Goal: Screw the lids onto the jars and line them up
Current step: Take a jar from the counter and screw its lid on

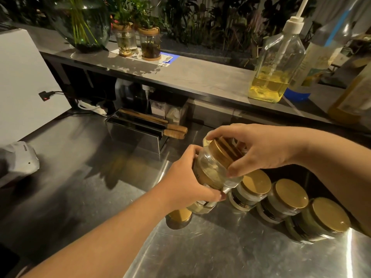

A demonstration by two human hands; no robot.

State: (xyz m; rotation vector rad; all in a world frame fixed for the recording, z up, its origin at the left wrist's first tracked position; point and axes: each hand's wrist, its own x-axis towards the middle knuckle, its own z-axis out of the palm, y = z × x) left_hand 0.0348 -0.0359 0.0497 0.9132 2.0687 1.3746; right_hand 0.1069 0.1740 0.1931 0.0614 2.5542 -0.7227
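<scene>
Steel bench (230, 253) nearest, bare metal in the foreground. On it a loose gold lid (179, 215) lies flat, just under the left forearm, beside an uncapped jar (200, 206) mostly hidden behind the left hand, so likely one more jar to close after this one.

To the right, three capped jars (281, 205) stand in a diagonal row, nearly touching each other; looks like the finished line, so the task is well along.

Above the bench, both hands are busy with one jar (210, 169), held in the air and tilted, mouth toward the upper right. Left hand (186, 183) is wrapped closed around the jar body to keep it from turning. Right hand (259, 149) is clamped over the gold cap (224, 152), fingers (234, 172) curled on its rim, a twisting grip. The cap sits on the mouth; whether it is fully tight I cannot tell. Tilt probably just suits the wrists. Next it would need setting down at the open left end of the row.

Further back: a metal holder (138, 133) with wooden-handled tools (174, 131), a white box (24, 83) at left with a plugged cable. On the raised shelf (200, 77) beyond, a pump bottle (275, 69) part full of yellow liquid, two small plant jars (138, 43) and a big glass vase (84, 23). None in the way.
</scene>
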